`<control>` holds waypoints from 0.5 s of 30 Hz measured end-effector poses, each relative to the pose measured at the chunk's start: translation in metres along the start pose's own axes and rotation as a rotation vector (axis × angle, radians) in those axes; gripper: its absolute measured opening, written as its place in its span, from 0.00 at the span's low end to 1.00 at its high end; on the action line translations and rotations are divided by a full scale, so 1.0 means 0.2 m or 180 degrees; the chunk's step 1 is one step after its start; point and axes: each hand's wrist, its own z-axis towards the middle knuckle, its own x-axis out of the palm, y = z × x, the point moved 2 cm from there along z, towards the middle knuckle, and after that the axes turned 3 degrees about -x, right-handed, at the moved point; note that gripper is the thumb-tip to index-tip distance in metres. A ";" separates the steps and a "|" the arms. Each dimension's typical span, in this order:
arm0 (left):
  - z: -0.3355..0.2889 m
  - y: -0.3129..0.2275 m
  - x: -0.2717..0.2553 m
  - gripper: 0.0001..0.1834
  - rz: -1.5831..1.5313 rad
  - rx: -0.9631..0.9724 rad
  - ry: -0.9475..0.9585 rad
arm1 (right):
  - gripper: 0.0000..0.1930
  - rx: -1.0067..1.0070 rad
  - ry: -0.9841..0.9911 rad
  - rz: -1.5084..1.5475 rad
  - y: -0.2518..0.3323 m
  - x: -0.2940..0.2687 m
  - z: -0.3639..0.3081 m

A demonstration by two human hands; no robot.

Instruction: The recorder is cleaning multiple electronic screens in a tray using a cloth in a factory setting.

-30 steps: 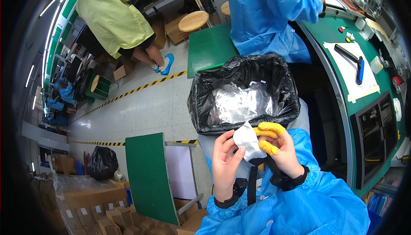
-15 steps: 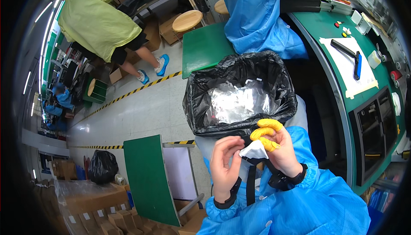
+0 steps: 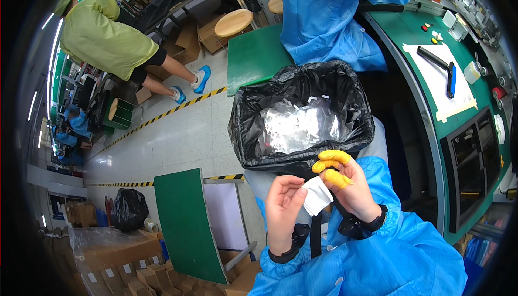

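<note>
1. White wrapper (image 3: 317,195), a small folded piece of thin white material, is held between both hands just in front of the chest, directly below the near rim of the bin; it is the smallest thing listed, yet everything else is arranged around it.
2. Along the right side, a green workbench (image 3: 426,88) is seen, bearing a white sheet with a black and blue tool (image 3: 449,75) laid on it.
3. At the upper left, a person in a yellow-green smock (image 3: 105,39) is seen bent over, and another person in a blue coat (image 3: 329,15) is seated at the bench beyond the bin.
4. A bin lined with a black bag (image 3: 302,83) is placed just ahead of the hands; clear plastic scraps (image 3: 299,126) are piled inside it.
5. A green panel (image 3: 186,223) is stood upright on the floor to the left of the hands.
6. The right hand (image 3: 353,191) is closed on the wrapper's right edge, which is pinched by fingertips covered with yellow finger cots (image 3: 334,158).
7. The left hand (image 3: 283,209) is curled around the wrapper's left edge, with thumb and fingers pressed onto it.
</note>
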 end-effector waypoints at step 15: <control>-0.03 -0.06 0.03 0.14 0.0413 -0.0020 -0.0206 | 0.23 -0.0204 0.0029 -0.0698 0.03 0.04 -0.04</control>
